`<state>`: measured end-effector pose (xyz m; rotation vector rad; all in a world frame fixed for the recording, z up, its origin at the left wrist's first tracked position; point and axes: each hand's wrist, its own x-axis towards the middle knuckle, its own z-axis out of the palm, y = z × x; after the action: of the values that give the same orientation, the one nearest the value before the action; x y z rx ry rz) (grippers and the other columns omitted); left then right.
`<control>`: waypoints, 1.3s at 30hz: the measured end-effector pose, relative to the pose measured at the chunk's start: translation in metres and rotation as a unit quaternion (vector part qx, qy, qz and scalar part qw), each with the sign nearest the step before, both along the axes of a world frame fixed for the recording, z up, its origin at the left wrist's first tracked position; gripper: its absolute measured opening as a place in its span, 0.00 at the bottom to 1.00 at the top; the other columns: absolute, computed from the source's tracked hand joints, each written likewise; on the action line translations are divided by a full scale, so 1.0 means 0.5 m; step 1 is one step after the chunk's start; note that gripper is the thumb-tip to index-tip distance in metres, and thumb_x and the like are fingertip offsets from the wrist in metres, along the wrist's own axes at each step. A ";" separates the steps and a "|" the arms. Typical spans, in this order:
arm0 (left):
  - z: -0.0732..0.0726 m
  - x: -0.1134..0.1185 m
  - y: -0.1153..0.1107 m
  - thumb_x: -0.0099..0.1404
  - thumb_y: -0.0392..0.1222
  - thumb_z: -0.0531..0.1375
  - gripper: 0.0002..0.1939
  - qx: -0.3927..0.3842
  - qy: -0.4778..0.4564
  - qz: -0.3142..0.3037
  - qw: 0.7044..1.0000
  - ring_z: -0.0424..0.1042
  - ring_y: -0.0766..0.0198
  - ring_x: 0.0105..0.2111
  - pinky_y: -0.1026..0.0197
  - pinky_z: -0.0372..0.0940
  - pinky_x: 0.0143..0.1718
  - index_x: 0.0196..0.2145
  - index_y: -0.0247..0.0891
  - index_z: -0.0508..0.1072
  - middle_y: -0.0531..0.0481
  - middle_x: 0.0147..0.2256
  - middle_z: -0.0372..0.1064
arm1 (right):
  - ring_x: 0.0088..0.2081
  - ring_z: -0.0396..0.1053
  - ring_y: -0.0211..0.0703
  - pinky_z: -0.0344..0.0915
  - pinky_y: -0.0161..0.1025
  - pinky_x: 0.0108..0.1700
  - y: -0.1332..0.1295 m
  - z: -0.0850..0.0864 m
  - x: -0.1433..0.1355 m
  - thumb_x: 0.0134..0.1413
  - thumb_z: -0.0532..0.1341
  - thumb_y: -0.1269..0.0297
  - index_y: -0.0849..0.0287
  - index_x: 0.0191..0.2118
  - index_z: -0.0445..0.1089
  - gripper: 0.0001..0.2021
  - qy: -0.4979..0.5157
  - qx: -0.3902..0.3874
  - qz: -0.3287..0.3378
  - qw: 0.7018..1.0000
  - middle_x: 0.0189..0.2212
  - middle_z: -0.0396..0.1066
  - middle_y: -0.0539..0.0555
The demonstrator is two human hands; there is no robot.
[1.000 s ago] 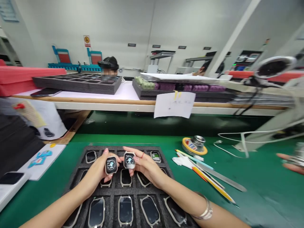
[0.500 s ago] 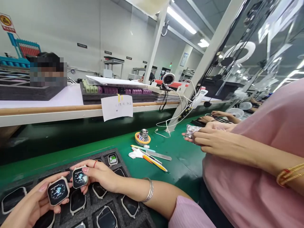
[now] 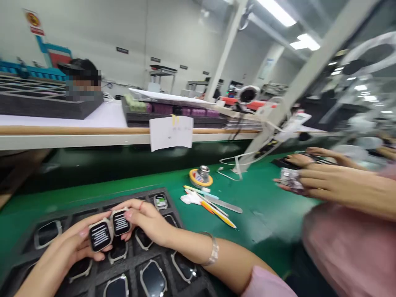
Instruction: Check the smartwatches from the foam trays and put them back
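Note:
My left hand point(image 3: 76, 243) is closed around a smartwatch point(image 3: 100, 235) without a strap, its lit screen showing white lines of text on black. Beside it, almost touching, my right hand point(image 3: 148, 220) grips a second smartwatch point(image 3: 121, 222) with a similar lit screen, the thumb at its upper right corner. Both watches are held above a dark foam tray point(image 3: 131, 268), where several watches with dark screens lie in separate slots. One watch point(image 3: 160, 201) in the tray's far right slot has a green and white screen.
Right of the tray lie pens point(image 3: 219, 214), a metal strip point(image 3: 227, 204), white tissue point(image 3: 190, 198) and a yellow tape roll point(image 3: 201, 178) with a metal piece on it. A co-worker's hand point(image 3: 328, 181) holds a shiny packet farther right. A shelf edge point(image 3: 77, 138) runs across the back.
Both watch screens have switched from clock faces to lines of text. The watches are now closer together. The camera view has turned left, shifting everything rightward.

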<state>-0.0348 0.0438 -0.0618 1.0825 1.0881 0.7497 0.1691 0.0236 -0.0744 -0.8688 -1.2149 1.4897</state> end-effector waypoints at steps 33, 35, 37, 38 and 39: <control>0.019 0.009 -0.035 0.62 0.48 0.59 0.22 0.105 -0.023 -0.091 0.990 0.77 0.58 0.32 0.59 0.73 0.30 0.50 0.31 0.72 0.39 0.41 0.75 | 0.26 0.70 0.34 0.70 0.35 0.31 -0.021 0.012 0.001 0.52 0.66 0.50 0.58 0.43 0.71 0.19 -0.017 -0.006 0.029 0.999 0.33 0.75 0.51; 0.017 0.007 -0.032 0.63 0.49 0.57 0.22 0.100 -0.030 -0.089 0.991 0.77 0.58 0.32 0.57 0.73 0.31 0.49 0.31 0.72 0.39 0.43 0.74 | 0.26 0.71 0.35 0.71 0.35 0.31 -0.019 0.009 0.001 0.52 0.66 0.50 0.58 0.44 0.71 0.19 -0.020 -0.007 0.029 0.999 0.32 0.75 0.51; 0.015 0.006 -0.029 0.63 0.49 0.55 0.22 0.096 -0.032 -0.090 0.991 0.77 0.57 0.32 0.57 0.72 0.32 0.49 0.31 0.71 0.38 0.44 0.73 | 0.28 0.71 0.37 0.71 0.37 0.33 -0.019 0.004 0.002 0.53 0.66 0.50 0.58 0.45 0.70 0.19 -0.027 -0.006 0.027 0.999 0.33 0.74 0.51; 0.013 0.006 -0.029 0.64 0.49 0.54 0.22 0.098 -0.028 -0.093 0.990 0.77 0.57 0.32 0.56 0.72 0.32 0.49 0.31 0.70 0.39 0.44 0.72 | 0.29 0.71 0.37 0.71 0.38 0.34 -0.018 0.001 0.002 0.53 0.65 0.51 0.57 0.47 0.69 0.20 -0.033 -0.004 0.027 0.999 0.34 0.74 0.52; 0.011 0.007 -0.029 0.64 0.48 0.54 0.22 0.104 -0.019 -0.096 0.990 0.76 0.58 0.32 0.56 0.72 0.32 0.50 0.31 0.69 0.39 0.43 0.72 | 0.29 0.71 0.37 0.71 0.38 0.35 -0.018 -0.001 0.002 0.53 0.65 0.52 0.56 0.49 0.68 0.20 -0.041 0.000 0.027 0.999 0.35 0.74 0.52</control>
<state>-0.0314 0.0291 -0.0565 1.3237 0.8724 0.7370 0.1702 0.0144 -0.0751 -0.9105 -1.3067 1.5089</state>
